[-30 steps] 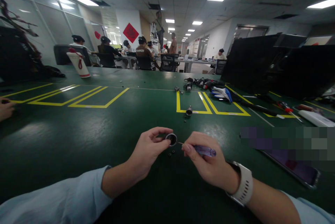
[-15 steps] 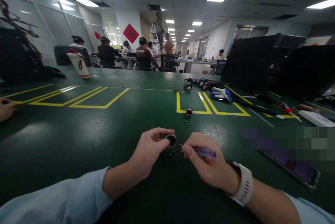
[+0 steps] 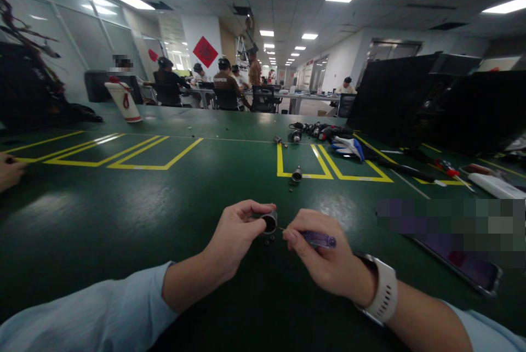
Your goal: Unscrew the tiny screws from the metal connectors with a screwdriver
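Between thumb and fingers, my left hand (image 3: 236,239) grips a small round metal housing (image 3: 270,223), its hollow end turned toward me. My right hand (image 3: 318,250) is closed around a screwdriver (image 3: 318,238) with a clear purple handle. The thin shaft points left, its tip at the housing's right side; I cannot tell whether it sits in a hole. Just below the housing, a few tiny dark nut-like parts (image 3: 269,240) lie on the green table (image 3: 184,215). Farther out stands another metal piece (image 3: 296,175) with a similar cup shape, a tiny part near it.
Yellow tape outlines (image 3: 139,167) mark the table. Motor-like parts (image 3: 296,135), a blue-and-white glove (image 3: 348,148) and a red-handled screwdriver (image 3: 447,168) lie at the back right. A phone (image 3: 464,264) is at right, a white cup (image 3: 123,102) at back left. Another person's hand (image 3: 10,171) shows at the left edge.
The housing has tilted slightly in my left hand, showing more of its outer wall. My right hand and the screwdriver have shifted a little to the left.
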Action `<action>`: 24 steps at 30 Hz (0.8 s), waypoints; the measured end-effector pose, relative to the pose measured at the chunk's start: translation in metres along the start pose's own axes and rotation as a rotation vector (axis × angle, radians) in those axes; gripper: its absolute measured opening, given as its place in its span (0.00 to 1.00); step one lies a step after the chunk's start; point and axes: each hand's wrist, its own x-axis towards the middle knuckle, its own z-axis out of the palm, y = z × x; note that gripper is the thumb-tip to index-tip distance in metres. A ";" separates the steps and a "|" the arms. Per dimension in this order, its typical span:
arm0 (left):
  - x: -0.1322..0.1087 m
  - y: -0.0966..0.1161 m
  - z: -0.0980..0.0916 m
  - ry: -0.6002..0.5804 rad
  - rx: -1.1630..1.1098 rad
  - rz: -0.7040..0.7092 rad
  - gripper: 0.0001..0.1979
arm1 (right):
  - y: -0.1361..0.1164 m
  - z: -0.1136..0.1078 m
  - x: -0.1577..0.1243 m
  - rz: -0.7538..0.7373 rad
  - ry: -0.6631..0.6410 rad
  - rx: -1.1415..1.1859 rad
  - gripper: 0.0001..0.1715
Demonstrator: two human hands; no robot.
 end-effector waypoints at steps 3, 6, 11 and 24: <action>0.000 -0.001 -0.001 0.005 -0.001 0.002 0.08 | -0.001 0.001 0.000 0.022 -0.006 -0.002 0.09; 0.003 -0.003 -0.002 0.013 -0.005 -0.020 0.07 | -0.002 0.000 -0.001 0.033 0.033 0.033 0.11; 0.006 -0.004 -0.004 0.056 -0.038 -0.041 0.07 | 0.008 -0.002 -0.001 0.283 0.175 0.278 0.17; 0.009 -0.007 -0.011 -0.009 -0.018 -0.056 0.12 | 0.024 0.006 0.005 0.555 -0.101 0.236 0.18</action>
